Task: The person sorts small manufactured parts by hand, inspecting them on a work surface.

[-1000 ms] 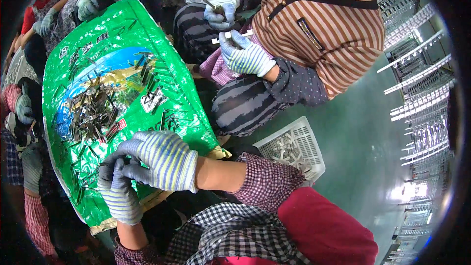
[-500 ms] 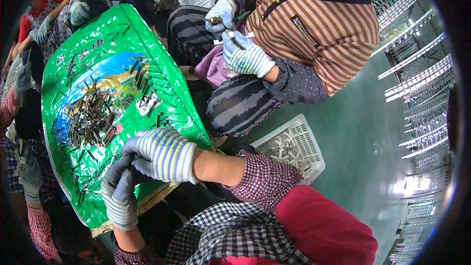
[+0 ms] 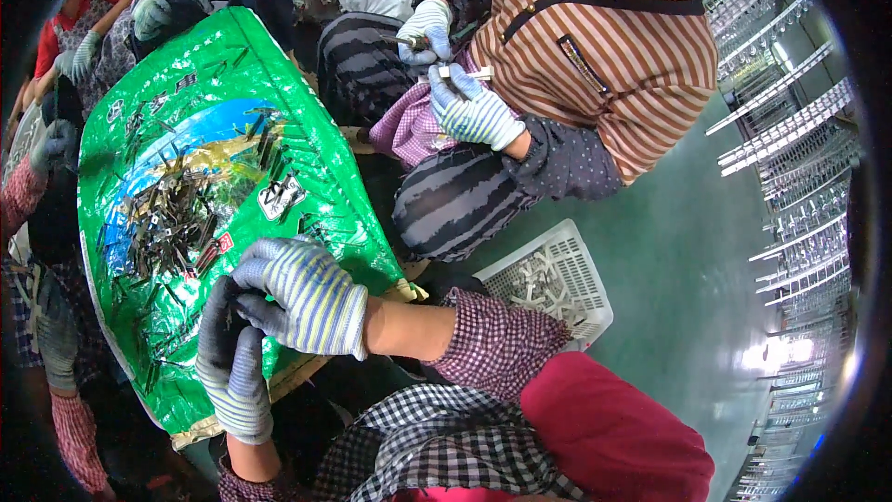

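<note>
Both my hands wear striped knit gloves with dark, worn fingers, and they meet over the near edge of a green plastic sack point(image 3: 255, 60). My right hand point(image 3: 311, 297) is closed, its fingertips bent down against the left one's fingers. My left hand point(image 3: 234, 372) points upward, finger and thumb curled in a pinch. Whatever lies between the fingertips is hidden or too small to name. Just beyond my hands, a pile of thin dark strips point(image 3: 172, 223) lies on the sack, with more strips scattered around it.
A white perforated basket point(image 3: 595, 302) holding small pale pieces stands on the green floor beyond my right forearm. Across from me, a co-worker's gloved hands point(image 3: 469, 112) hold a small white piece and a tool. Other gloved co-workers sit along the sack's left side. Metal racks point(image 3: 813, 214) stand far right.
My left hand has shifted slightly right, its finger and thumb now further apart. My right hand has barely moved. The co-worker opposite has moved both hands a little and turned the white piece.
</note>
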The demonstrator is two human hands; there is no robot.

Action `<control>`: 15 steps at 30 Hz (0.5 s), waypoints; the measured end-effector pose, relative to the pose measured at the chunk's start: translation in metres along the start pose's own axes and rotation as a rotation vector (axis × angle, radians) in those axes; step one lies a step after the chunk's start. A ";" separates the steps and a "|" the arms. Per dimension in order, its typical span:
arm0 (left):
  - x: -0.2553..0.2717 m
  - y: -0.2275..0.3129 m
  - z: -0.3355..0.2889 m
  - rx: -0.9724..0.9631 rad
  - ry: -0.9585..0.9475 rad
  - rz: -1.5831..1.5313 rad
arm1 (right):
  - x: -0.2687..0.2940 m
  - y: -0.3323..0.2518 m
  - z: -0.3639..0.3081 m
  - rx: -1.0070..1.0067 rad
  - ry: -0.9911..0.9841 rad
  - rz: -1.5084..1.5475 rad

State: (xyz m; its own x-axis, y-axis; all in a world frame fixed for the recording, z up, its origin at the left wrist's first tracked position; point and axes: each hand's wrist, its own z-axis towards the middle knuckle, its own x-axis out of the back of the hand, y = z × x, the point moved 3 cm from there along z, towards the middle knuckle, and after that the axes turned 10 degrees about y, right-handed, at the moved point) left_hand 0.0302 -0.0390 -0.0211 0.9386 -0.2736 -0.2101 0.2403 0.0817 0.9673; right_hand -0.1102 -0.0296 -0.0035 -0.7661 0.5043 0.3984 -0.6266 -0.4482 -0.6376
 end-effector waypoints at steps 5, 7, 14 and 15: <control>0.004 0.001 -0.002 -0.058 -0.005 0.024 | -0.005 -0.003 -0.001 0.011 0.025 0.018; 0.009 -0.001 -0.002 -0.048 -0.008 0.030 | -0.009 -0.001 -0.003 0.024 0.028 0.030; 0.020 -0.008 0.000 -0.215 0.032 0.267 | -0.008 0.000 0.000 0.140 0.064 -0.023; 0.019 -0.004 -0.002 -0.246 0.064 0.300 | -0.007 -0.003 0.001 0.138 0.059 -0.026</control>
State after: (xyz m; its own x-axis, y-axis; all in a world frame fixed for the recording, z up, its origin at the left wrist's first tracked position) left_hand 0.0474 -0.0426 -0.0297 0.9878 -0.1432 0.0611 -0.0024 0.3785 0.9256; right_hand -0.1034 -0.0322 -0.0042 -0.7421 0.5578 0.3717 -0.6630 -0.5293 -0.5294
